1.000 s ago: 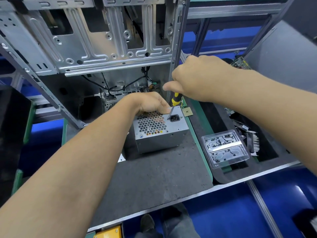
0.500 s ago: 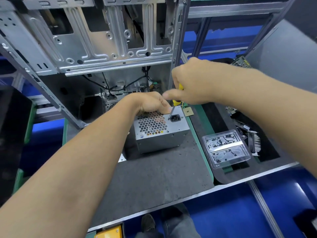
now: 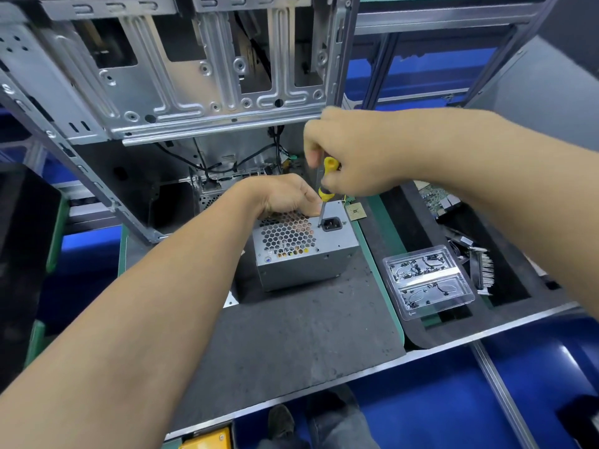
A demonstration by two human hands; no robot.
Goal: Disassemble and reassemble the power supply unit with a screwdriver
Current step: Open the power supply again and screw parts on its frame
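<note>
Clear blister tray beside loose circuit board

You have before you: one power supply unit, grey metal, with one honeycomb vent and one black power socket. One screwdriver, yellow and black handle. Two hands at work: your left hand and your right hand. One open computer case. One clear plastic tray with two compartments. One small square chip. One grey mat.
</note>
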